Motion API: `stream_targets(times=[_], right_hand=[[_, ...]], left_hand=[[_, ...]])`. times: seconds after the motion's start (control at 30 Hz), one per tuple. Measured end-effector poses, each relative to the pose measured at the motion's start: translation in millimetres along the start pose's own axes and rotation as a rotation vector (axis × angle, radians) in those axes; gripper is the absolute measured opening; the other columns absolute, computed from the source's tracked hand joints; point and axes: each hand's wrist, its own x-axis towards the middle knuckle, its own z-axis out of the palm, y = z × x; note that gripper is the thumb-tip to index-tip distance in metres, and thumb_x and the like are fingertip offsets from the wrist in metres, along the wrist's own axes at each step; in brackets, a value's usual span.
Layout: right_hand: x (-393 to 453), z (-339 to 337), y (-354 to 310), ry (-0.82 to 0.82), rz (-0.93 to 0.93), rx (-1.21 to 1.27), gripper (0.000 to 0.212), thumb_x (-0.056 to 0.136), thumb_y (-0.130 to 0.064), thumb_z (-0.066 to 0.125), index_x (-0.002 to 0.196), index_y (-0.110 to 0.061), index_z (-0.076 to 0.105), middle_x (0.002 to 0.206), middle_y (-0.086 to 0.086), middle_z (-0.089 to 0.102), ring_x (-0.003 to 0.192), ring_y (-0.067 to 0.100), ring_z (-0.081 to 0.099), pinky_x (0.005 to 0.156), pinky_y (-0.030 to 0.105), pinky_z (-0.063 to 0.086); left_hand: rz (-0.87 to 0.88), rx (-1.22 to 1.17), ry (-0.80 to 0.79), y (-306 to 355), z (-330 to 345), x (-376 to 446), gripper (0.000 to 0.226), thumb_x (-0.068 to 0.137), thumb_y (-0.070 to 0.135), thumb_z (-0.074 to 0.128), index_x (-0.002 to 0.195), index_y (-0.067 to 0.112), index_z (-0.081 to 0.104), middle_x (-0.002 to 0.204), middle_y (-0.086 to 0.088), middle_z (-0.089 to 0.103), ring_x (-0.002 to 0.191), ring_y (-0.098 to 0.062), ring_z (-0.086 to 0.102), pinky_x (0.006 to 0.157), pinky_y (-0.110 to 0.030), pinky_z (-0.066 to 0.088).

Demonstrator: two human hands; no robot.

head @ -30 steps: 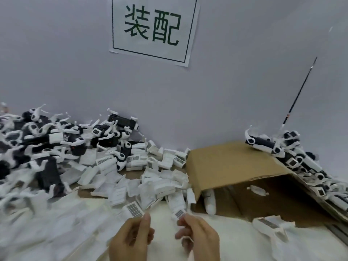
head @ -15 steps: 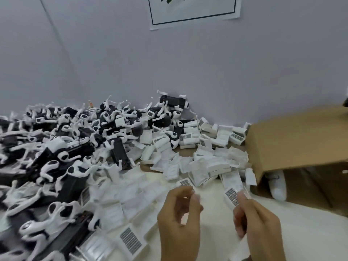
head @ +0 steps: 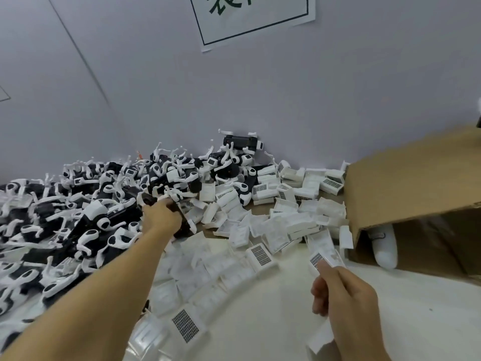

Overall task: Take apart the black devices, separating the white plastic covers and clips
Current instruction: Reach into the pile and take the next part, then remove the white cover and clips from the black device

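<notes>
In the head view, the left hand (head: 161, 217) is stretched out to the near edge of the heap of black devices (head: 86, 214), its fingers curled down round one black device (head: 182, 222) with white clips on it; how firmly they grip I cannot tell, since the fingertips are hidden behind the hand. The heap fills the left side of the table (head: 286, 321) and runs back to the grey wall (head: 260, 95). The right hand (head: 346, 298) is low at the right, thumb and fingers pinching a white plastic cover (head: 325, 252) with a gridded label, held just above the table. More white covers (head: 273, 220) lie scattered between the heap and an open cardboard box (head: 416, 183) lying on its side at the right, with a white object (head: 385, 248) inside it. A paper sign (head: 255, 16) hangs on the wall above.
</notes>
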Motion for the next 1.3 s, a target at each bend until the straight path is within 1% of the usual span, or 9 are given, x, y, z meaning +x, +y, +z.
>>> stream_targets(times=[0.1, 0.3, 0.47, 0.63, 0.77, 0.87, 1.0, 1.17, 1.3], right_hand=[[0, 1, -1, 0.019, 0.006, 0.01, 0.05, 0.097, -0.024, 0.061, 0.051, -0.005, 0.06, 0.046, 0.017, 0.056, 0.038, 0.013, 0.049, 0.056, 0.034, 0.042], [-3, 3, -5, -0.018, 0.017, 0.061, 0.049, 0.095, -0.033, 0.064, 0.053, -0.008, 0.062, 0.049, 0.013, 0.059, 0.041, 0.013, 0.052, 0.055, 0.034, 0.043], [-6, 5, -19, -0.097, 0.084, 0.226, 0.064, 0.079, -0.074, 0.046, 0.099, -0.019, 0.071, 0.085, 0.002, 0.078, 0.068, 0.018, 0.072, 0.064, 0.032, 0.05], [-14, 7, -19, -0.197, 0.033, 0.104, 0.053, 0.055, -0.071, 0.084, 0.093, -0.036, 0.074, 0.099, -0.01, 0.072, 0.092, 0.005, 0.07, 0.071, 0.022, 0.056], [-13, 5, -14, -0.248, -0.028, -0.007, 0.03, 0.066, -0.053, 0.082, 0.089, -0.035, 0.076, 0.11, -0.012, 0.069, 0.105, 0.0, 0.065, 0.082, 0.023, 0.053], [-10, 4, -8, -0.312, 0.007, 0.113, 0.022, 0.079, -0.015, 0.083, 0.096, -0.027, 0.075, 0.102, -0.003, 0.077, 0.098, 0.014, 0.074, 0.078, 0.025, 0.059], [-12, 5, -6, -0.387, -0.079, 0.306, 0.03, 0.079, 0.017, 0.069, 0.102, -0.001, 0.064, 0.114, -0.001, 0.075, 0.106, 0.02, 0.072, 0.078, 0.027, 0.06], [-14, 5, -6, -0.434, -0.11, 0.263, 0.036, 0.071, 0.0, 0.059, 0.104, -0.009, 0.07, 0.119, -0.005, 0.073, 0.116, 0.014, 0.067, 0.088, 0.03, 0.057], [-16, 9, -9, -0.455, -0.047, 0.043, 0.062, 0.063, -0.053, 0.08, 0.12, -0.031, 0.067, 0.118, -0.015, 0.072, 0.11, 0.006, 0.067, 0.092, 0.03, 0.055]], left_hand=[[0.095, -0.188, 0.263, -10, 11, -9, 0.016, 0.097, 0.008, 0.061, 0.099, 0.0, 0.074, 0.107, -0.019, 0.07, 0.089, -0.031, 0.061, 0.074, -0.037, 0.045], [0.64, -0.6, 0.418, 3, 6, -102, 0.006, 0.09, 0.007, 0.073, 0.09, 0.001, 0.075, 0.103, -0.011, 0.069, 0.085, -0.008, 0.066, 0.074, -0.012, 0.053], [1.002, -0.748, 0.254, 9, 31, -222, 0.02, 0.093, 0.018, 0.061, 0.077, 0.014, 0.073, 0.09, 0.004, 0.072, 0.086, -0.006, 0.07, 0.075, -0.017, 0.053], [0.855, -0.896, -0.022, 6, 45, -264, 0.034, 0.089, 0.026, 0.058, 0.056, 0.018, 0.06, 0.066, 0.011, 0.065, 0.059, -0.011, 0.061, 0.057, -0.024, 0.048], [0.318, -1.294, -0.177, 6, 39, -253, 0.045, 0.092, 0.031, 0.061, 0.048, 0.02, 0.055, 0.067, -0.016, 0.069, 0.056, -0.032, 0.064, 0.055, -0.034, 0.056], [-0.018, -1.348, -0.221, 2, 46, -244, 0.032, 0.073, 0.039, 0.08, 0.077, 0.015, 0.06, 0.073, -0.007, 0.072, 0.055, -0.022, 0.068, 0.05, -0.033, 0.058], [0.089, -1.108, -0.523, -5, 48, -234, 0.055, 0.052, 0.054, 0.089, 0.091, 0.016, 0.078, 0.088, -0.013, 0.076, 0.081, -0.025, 0.072, 0.076, -0.039, 0.057], [0.088, -1.206, -0.598, -9, 46, -230, 0.04, 0.056, 0.03, 0.089, 0.092, 0.012, 0.081, 0.092, -0.022, 0.076, 0.083, -0.032, 0.076, 0.064, -0.029, 0.059], [-0.076, -1.484, -0.571, -6, 40, -225, 0.046, 0.05, 0.02, 0.089, 0.094, 0.011, 0.08, 0.103, -0.021, 0.075, 0.085, -0.027, 0.075, 0.067, -0.031, 0.06]])
